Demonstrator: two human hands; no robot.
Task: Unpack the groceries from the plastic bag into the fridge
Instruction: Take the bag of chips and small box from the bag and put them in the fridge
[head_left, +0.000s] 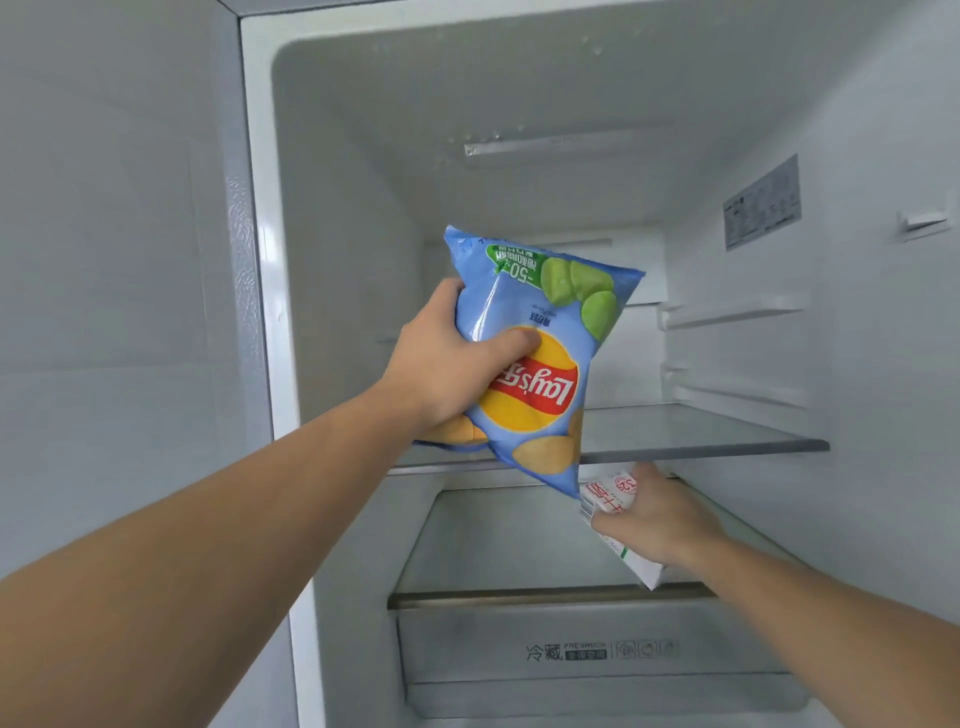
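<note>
Left hand (441, 358) grips chip bag (540, 374) | right hand (660, 514) grips carton (613, 499) | fridge (519, 535)

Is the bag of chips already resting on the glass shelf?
No, the left hand holds the chip bag upside down in the air in front of the glass shelf.

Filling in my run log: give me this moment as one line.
left hand: holds chip bag upside down before upper glass shelf | right hand: holds carton above lower shelf | fridge open
</note>
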